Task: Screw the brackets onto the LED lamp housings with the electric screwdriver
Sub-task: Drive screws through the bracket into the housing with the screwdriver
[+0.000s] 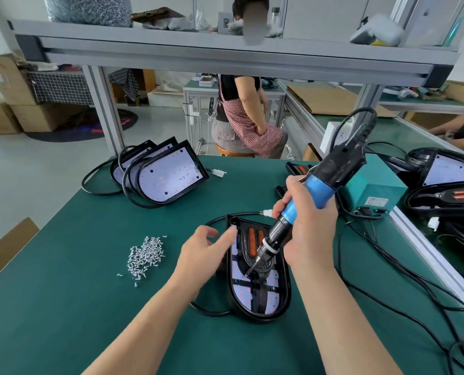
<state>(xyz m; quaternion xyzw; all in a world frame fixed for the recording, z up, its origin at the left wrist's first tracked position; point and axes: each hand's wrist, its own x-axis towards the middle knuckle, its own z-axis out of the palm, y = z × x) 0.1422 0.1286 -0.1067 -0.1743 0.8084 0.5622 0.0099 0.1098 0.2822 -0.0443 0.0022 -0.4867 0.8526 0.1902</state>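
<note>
A black LED lamp housing (282,299) lies flat on the green mat, its white LED board facing up. A black bracket (260,282) with orange strips lies across the board. My right hand (309,226) grips the blue and black electric screwdriver (320,190), which is tilted with its bit tip down on the bracket near the housing's left side. My left hand (201,255) rests at the housing's left edge, fingers loosely spread, its forefinger touching the upper left rim. A pile of small silver screws (144,257) lies to the left.
Three lamp housings (160,174) lean stacked at the back left with black cables. A teal power box (371,185) sits to the right, more housings (447,185) beyond it. Black cables (404,280) trail over the right side. A person sits behind the bench.
</note>
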